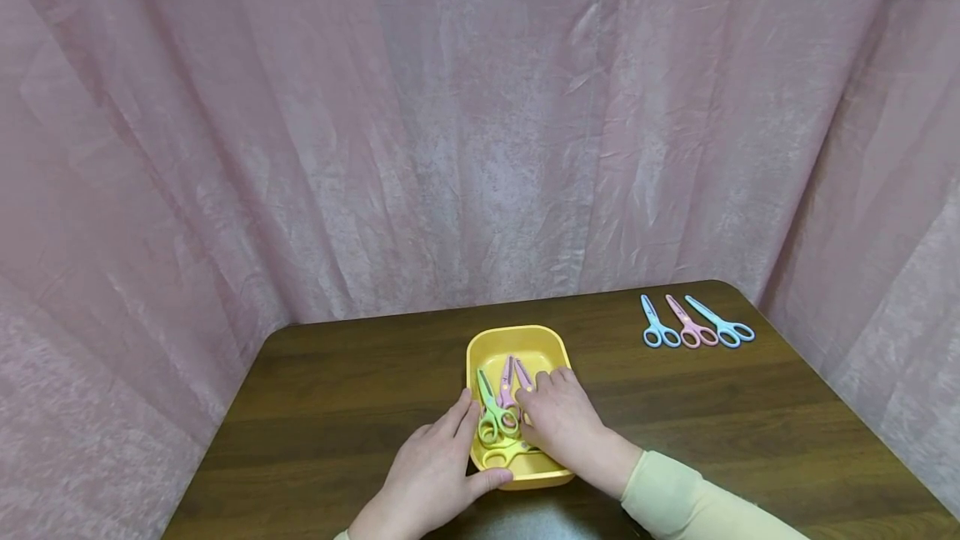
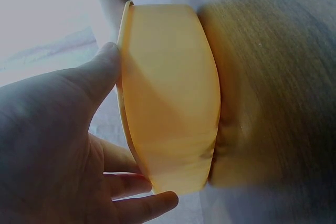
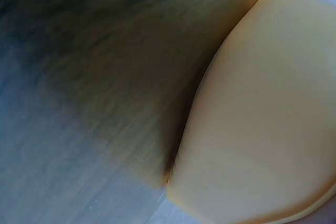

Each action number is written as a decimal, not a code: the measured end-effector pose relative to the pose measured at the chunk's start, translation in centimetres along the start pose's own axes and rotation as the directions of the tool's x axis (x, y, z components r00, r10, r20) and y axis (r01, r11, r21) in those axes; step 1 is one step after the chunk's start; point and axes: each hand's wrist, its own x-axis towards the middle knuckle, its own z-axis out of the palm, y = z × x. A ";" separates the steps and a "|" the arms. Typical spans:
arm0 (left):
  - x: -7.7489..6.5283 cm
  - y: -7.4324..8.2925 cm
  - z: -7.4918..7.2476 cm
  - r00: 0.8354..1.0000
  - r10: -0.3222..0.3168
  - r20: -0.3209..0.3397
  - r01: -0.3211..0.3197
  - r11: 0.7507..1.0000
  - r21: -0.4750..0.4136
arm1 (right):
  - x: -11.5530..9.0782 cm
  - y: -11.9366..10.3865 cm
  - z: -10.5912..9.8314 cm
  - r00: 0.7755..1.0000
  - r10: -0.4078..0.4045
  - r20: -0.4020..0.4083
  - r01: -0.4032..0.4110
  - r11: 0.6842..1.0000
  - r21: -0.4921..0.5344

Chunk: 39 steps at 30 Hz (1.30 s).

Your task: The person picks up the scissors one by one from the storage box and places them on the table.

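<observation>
A yellow plastic bin (image 1: 517, 336) stands on the table and holds several children's scissors. Inside it, green scissors (image 1: 487, 391) lie at the left, with two pairs of pink or purple scissors (image 1: 506, 380) beside them and yellow scissors (image 1: 498, 455) at the near end. My left hand (image 1: 438, 465) rests against the bin's near left corner, thumb on the near rim, fingers fairly straight along the left side; the left wrist view shows the bin's outer wall (image 2: 168, 93). My right hand (image 1: 562, 419) reaches over the right rim among the scissors; its fingertips are mostly hidden.
On the dark wooden table (image 1: 360, 382), blue scissors (image 1: 650, 317), pink scissors (image 1: 686, 322) and another blue pair (image 1: 712, 319) lie side by side at the back right. A pink curtain (image 1: 487, 148) hangs behind the table.
</observation>
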 end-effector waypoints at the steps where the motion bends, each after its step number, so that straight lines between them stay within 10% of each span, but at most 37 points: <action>1: 0.0 0.0 0.0 1.000 -0.001 0.001 0.001 1.000 -0.002 | 0.0 0.0 0.1 1.000 -0.002 -0.009 0.002 1.000 0.000; 24: -0.1 -0.1 0.0 1.000 0.001 0.005 -0.001 1.000 0.000 | -0.5 0.5 -1.9 0.997 -0.003 -0.079 0.007 0.998 0.055; 39: 0.0 0.0 0.0 1.000 -0.004 0.006 0.004 1.000 0.003 | -2.6 3.4 -4.1 0.939 -0.050 -0.341 0.077 0.995 0.064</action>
